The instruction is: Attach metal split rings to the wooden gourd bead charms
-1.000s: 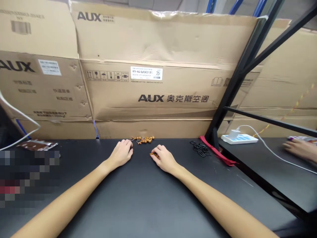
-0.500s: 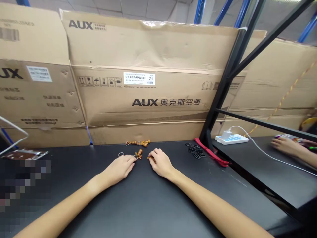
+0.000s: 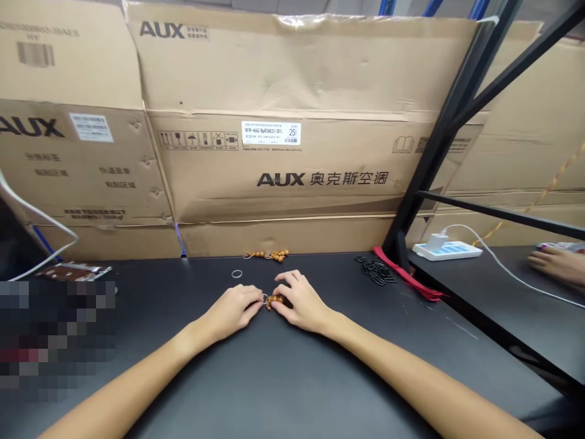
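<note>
My left hand is closed, with a thin metal ring pinched at its fingertips. Just to the right, a cluster of brown wooden beads lies against the fingers of my right hand. That hand grips the beads between thumb and fingers, its index finger lifted. Ring and beads meet between the two hands; whether they are joined I cannot tell. A loose metal ring rests on the black table beyond my left hand. Farther back lies a row of beaded pieces with rings.
Black oval links lie in a pile at the right, beside a red strap and a black metal frame post. Large cardboard boxes stand along the back. Another person's hand is near a white power strip.
Both hands have come closer together and toward me, bringing the ring and beads together. My right index finger has lifted. The whole view has tilted down and shifted slightly.
</note>
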Motion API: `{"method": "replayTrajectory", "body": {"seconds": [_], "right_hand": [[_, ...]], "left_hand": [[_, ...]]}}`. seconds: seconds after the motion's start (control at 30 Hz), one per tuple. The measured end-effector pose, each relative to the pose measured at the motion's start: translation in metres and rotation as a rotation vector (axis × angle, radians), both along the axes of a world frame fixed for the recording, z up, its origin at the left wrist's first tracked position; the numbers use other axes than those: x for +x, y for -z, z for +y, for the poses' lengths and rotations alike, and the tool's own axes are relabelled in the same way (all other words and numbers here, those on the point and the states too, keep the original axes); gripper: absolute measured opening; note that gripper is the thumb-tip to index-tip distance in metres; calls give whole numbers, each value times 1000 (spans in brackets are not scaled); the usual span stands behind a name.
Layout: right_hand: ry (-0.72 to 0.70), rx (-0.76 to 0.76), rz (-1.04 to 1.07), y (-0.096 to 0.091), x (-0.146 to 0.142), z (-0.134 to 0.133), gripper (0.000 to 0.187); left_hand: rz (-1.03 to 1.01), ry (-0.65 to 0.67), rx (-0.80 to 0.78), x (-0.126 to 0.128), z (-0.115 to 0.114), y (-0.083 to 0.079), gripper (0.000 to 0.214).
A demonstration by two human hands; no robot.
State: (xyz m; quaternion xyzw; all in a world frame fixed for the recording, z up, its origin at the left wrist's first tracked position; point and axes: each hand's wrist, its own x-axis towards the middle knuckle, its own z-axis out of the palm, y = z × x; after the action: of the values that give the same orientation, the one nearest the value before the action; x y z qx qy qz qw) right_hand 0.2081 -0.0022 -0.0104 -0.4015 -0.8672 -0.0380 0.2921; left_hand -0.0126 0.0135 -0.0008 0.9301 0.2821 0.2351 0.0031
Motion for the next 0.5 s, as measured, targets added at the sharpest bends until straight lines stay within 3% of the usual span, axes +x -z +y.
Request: {"method": "replayTrajectory", "body": {"seconds": [0.17, 0.5], "right_hand": [[-10, -16, 63, 1, 5, 3, 8], [-177, -90, 136, -4, 2, -2, 10]], "left_hand": [[-24, 3, -18, 0, -1, -1, 20], [-53, 67, -39, 0, -3, -4, 14]]}}
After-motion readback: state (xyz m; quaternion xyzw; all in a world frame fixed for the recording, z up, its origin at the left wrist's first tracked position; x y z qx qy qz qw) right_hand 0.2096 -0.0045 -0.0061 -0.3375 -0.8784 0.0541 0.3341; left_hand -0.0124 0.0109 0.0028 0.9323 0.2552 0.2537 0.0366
